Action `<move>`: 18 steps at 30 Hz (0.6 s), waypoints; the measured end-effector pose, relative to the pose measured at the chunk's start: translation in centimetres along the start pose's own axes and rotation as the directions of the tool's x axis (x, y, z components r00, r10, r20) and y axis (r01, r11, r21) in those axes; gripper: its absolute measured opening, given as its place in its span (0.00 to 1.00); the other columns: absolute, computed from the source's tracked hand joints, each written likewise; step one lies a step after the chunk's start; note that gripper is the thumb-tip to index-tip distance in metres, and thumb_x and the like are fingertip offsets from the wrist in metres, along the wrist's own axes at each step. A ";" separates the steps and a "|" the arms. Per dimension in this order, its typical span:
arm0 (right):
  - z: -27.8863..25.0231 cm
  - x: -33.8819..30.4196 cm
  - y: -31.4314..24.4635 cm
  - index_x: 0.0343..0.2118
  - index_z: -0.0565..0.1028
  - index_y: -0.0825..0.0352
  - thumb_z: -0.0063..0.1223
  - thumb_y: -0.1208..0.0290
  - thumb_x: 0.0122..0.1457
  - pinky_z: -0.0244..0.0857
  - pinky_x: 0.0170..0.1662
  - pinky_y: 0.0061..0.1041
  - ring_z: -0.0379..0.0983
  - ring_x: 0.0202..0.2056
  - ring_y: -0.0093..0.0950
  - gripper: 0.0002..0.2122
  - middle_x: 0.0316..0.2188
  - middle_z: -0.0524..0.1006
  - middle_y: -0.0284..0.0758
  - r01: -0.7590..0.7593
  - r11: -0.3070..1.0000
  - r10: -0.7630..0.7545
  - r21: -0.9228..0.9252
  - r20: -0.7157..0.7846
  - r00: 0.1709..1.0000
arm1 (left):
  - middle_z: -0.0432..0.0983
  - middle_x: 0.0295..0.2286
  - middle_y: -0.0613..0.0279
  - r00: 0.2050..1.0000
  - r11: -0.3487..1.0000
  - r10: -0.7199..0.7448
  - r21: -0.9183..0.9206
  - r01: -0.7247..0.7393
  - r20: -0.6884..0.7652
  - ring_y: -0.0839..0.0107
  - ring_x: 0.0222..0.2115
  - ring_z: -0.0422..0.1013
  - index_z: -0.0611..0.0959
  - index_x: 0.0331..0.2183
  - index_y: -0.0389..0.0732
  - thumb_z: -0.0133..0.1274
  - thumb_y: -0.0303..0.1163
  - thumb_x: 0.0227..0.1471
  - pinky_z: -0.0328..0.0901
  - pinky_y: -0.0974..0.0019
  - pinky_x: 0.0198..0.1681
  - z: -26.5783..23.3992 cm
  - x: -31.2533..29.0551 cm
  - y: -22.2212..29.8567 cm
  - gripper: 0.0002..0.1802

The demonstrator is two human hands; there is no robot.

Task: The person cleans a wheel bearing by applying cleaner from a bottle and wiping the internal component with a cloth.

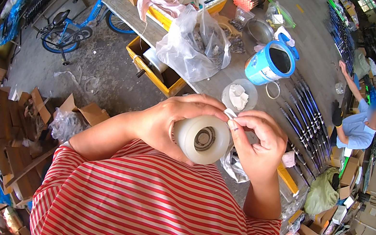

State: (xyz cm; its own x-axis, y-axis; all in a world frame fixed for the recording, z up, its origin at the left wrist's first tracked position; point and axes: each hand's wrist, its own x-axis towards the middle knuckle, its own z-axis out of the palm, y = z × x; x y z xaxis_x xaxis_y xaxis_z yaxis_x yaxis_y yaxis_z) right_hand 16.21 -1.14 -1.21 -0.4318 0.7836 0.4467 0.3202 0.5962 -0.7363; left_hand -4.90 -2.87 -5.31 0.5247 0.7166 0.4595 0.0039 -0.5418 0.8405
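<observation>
A thick roll of translucent whitish tape or film (pixel 186 139) is held in front of my chest, its hollow core turned up toward me. Around its left side and top curl the fingers of my left hand (pixel 160 122). My right hand (pixel 260 140) is at the roll's upper right, with thumb and index finger pinched on a small white strip (pixel 230 113). That strip lies close to my left fingertips; whether it joins the roll I cannot tell. Just beyond my hands, a clear round tub (pixel 227 94) with crumpled white paper (pixel 238 97) sits on the table.
On the table (pixel 139 22) are a clear plastic bag (pixel 194 45), a blue bucket (pixel 270 64) and several dark blue rods (pixel 308 118). A yellow crate (pixel 173 86) stands at its left edge. Another person (pixel 359 124) is at the right; a blue bicycle (pixel 72 32) stands far left.
</observation>
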 end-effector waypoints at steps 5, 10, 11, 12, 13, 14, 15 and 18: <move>-0.1 -0.1 -0.8 0.29 0.75 0.70 0.55 0.85 0.44 0.68 0.29 0.22 0.74 0.26 0.28 0.08 0.28 0.75 0.37 0.123 0.982 -0.125 -0.146 -0.006 0.992 | 0.67 0.46 0.51 0.999 0.999 -0.005 0.052 0.007 -0.037 0.56 0.47 0.65 0.73 0.47 0.36 0.70 0.33 0.23 0.60 0.59 0.50 -0.7 -0.2 0.6 0.43; -0.4 -1.2 -3.6 0.30 0.77 0.70 0.58 0.83 0.44 0.66 0.19 0.21 0.72 0.20 0.26 0.09 0.24 0.73 0.35 0.248 0.896 -0.262 -0.368 0.013 0.965 | 0.68 0.43 0.50 0.987 0.985 0.015 0.169 0.013 -0.161 0.57 0.46 0.66 0.74 0.45 0.34 0.70 0.30 0.24 0.63 0.60 0.47 -0.5 -0.5 0.1 0.40; -0.2 -1.3 -3.7 0.30 0.76 0.71 0.57 0.82 0.44 0.65 0.19 0.20 0.72 0.19 0.26 0.08 0.24 0.73 0.35 0.262 0.889 -0.267 -0.376 0.037 0.963 | 0.68 0.43 0.50 0.983 0.977 0.022 0.214 0.017 -0.180 0.57 0.45 0.67 0.74 0.45 0.34 0.70 0.30 0.25 0.63 0.60 0.46 -0.5 -0.4 0.3 0.40; 0.1 -1.4 -3.6 0.30 0.76 0.72 0.57 0.82 0.45 0.65 0.18 0.20 0.72 0.19 0.26 0.07 0.23 0.73 0.36 0.275 0.882 -0.273 -0.383 0.062 0.960 | 0.68 0.42 0.50 0.980 0.966 0.031 0.258 0.022 -0.199 0.57 0.45 0.67 0.74 0.45 0.34 0.70 0.30 0.25 0.64 0.60 0.46 -0.5 -0.4 0.4 0.40; 0.6 -1.4 -3.5 0.29 0.74 0.72 0.55 0.81 0.46 0.65 0.19 0.21 0.71 0.19 0.27 0.06 0.23 0.71 0.36 0.289 0.866 -0.291 -0.408 0.058 0.955 | 0.68 0.42 0.50 0.977 0.958 0.049 0.286 0.013 -0.209 0.58 0.44 0.68 0.74 0.45 0.33 0.70 0.30 0.25 0.64 0.61 0.45 -0.4 -0.3 0.5 0.40; 0.8 -1.3 -3.6 0.29 0.74 0.72 0.54 0.82 0.45 0.65 0.19 0.21 0.71 0.20 0.27 0.06 0.23 0.71 0.36 0.282 0.864 -0.271 -0.416 0.086 0.959 | 0.68 0.42 0.49 0.973 0.950 0.067 0.313 0.005 -0.219 0.58 0.43 0.68 0.74 0.45 0.33 0.70 0.29 0.25 0.65 0.61 0.44 -0.3 -0.3 0.6 0.39; 1.0 -1.2 -3.6 0.29 0.73 0.72 0.54 0.82 0.45 0.65 0.19 0.21 0.70 0.20 0.27 0.06 0.23 0.70 0.35 0.275 0.863 -0.250 -0.425 0.113 0.962 | 0.68 0.41 0.49 0.970 0.940 0.085 0.340 -0.002 -0.228 0.58 0.43 0.69 0.74 0.45 0.33 0.70 0.29 0.26 0.66 0.61 0.43 -0.2 -0.3 0.6 0.39; 1.5 -1.1 -3.7 0.27 0.72 0.74 0.52 0.82 0.43 0.63 0.20 0.22 0.69 0.21 0.28 0.06 0.24 0.67 0.36 0.269 0.842 -0.211 -0.469 0.173 0.962 | 0.68 0.40 0.48 0.949 0.905 0.189 0.420 -0.069 -0.251 0.58 0.41 0.70 0.73 0.45 0.31 0.70 0.29 0.27 0.67 0.62 0.42 0.1 -0.1 0.4 0.38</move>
State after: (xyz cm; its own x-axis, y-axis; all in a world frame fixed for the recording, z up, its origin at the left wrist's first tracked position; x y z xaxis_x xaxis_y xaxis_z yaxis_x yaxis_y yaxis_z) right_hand 14.22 -4.46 0.21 -0.6289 0.5980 0.4969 0.5485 0.7942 -0.2616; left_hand -4.86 -3.21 -5.06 0.2852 0.6880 0.6673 0.3251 -0.7244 0.6079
